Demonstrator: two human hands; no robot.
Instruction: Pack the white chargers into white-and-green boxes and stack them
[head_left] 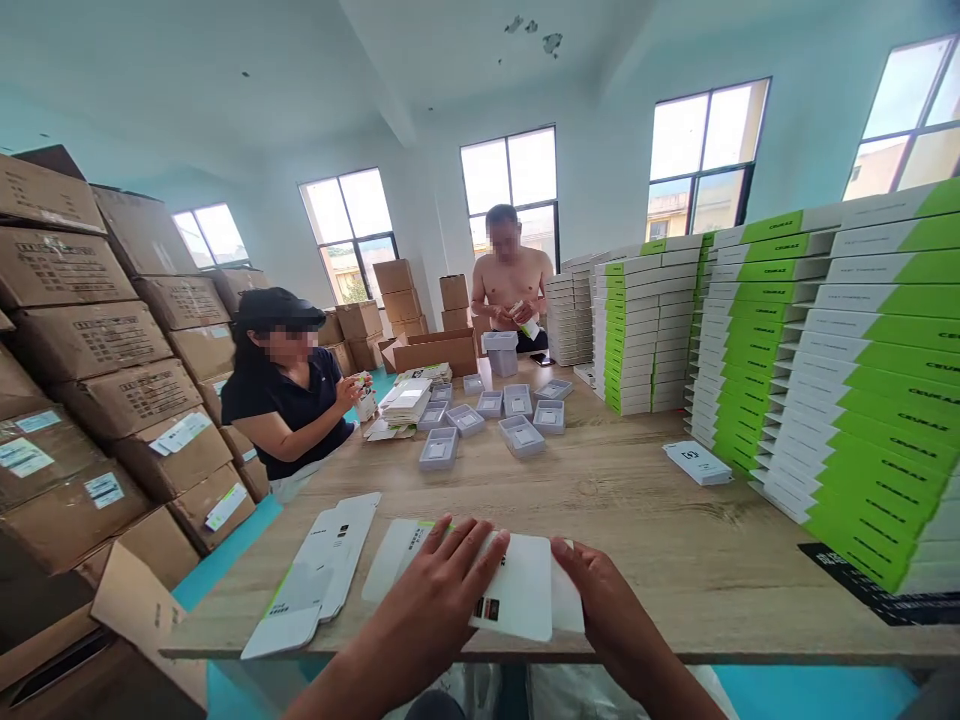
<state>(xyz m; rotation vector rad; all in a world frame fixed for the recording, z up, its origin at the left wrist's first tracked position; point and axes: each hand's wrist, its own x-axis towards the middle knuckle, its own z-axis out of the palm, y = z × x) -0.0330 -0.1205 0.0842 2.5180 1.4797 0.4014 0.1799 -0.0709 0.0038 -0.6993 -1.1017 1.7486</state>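
My left hand (431, 600) lies over a flat white cardboard box blank (517, 585) on the wooden table (675, 560), its fingers spread across the card. My right hand (604, 590) grips the blank's right side, where a second white layer shows. A thin green strip marks the blank's upper edge. Just left of my hands lies another flattened white carton blank (311, 575) with a green edge, not touched by either hand.
Tall stacks of white-and-green boxes (847, 390) rise at the right edge of the table. Brown cartons (97, 340) are piled at the left. Small grey trays (487, 415) stand mid-table, and two co-workers (289, 390) (510, 285) handle items across from me.
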